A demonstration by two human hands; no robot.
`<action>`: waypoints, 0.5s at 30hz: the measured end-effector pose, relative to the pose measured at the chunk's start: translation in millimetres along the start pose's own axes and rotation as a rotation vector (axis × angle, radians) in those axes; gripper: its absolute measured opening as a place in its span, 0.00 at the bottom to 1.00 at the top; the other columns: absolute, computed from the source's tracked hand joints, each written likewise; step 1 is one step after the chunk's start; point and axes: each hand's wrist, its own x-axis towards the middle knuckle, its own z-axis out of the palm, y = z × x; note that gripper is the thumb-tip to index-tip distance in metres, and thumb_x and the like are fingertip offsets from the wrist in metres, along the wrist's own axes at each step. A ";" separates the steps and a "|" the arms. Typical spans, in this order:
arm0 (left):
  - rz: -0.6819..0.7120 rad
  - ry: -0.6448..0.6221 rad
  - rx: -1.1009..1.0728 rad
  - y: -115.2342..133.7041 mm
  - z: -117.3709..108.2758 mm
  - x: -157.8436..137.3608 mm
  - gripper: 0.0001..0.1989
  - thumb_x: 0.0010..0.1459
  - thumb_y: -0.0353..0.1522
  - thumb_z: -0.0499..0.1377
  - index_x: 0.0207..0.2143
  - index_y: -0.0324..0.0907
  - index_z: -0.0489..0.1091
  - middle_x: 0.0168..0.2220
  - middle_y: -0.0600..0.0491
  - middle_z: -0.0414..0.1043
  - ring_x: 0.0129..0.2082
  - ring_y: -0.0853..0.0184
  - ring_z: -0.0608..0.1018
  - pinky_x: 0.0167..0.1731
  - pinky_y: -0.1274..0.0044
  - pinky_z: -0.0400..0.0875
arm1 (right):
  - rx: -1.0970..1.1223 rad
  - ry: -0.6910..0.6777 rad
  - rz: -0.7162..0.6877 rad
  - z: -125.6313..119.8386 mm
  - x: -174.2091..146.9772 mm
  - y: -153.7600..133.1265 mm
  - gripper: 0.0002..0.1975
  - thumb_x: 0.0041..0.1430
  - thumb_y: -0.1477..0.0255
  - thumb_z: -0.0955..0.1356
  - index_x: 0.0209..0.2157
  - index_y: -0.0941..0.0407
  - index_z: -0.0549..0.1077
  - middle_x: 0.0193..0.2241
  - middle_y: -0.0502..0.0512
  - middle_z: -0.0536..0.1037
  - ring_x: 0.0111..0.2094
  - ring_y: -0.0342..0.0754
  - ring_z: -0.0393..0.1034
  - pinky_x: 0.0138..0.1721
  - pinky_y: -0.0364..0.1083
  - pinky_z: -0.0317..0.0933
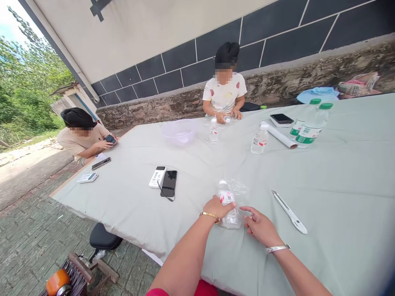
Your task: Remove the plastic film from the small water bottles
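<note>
A small clear plastic bottle (226, 196) with a white cap and a red-and-white label lies on the cloth in front of me. My left hand (218, 206) is closed around its left side, the thumb across the label. Crumpled clear plastic film (239, 187) lies beside and behind the bottle. Just right of the bottle, my right hand (259, 225) hovers with its index finger stretched out and the thumb apart from it; I see nothing held in it. A white utility knife (289, 212) lies to the right of that hand.
A cloth-covered table (129, 164) carries a phone (168, 183), a white power bank (157, 177), a purple basin (179, 132), small bottles (259, 139), green-capped bottles (310, 127) and a paper roll (282, 136). One person (225, 90) sits opposite handling a bottle; another (82, 135) sits left.
</note>
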 end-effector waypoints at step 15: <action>-0.054 -0.086 -0.068 -14.7 5.9 2.1 0.38 0.47 0.60 0.48 0.47 0.38 0.58 0.37 0.43 0.75 0.22 0.62 0.78 0.16 0.75 0.67 | -0.193 -0.375 -0.151 -22.6 -31.9 -14.3 0.13 0.55 0.64 0.64 0.42 0.54 0.66 0.23 0.45 0.69 0.14 0.38 0.63 0.18 0.39 0.56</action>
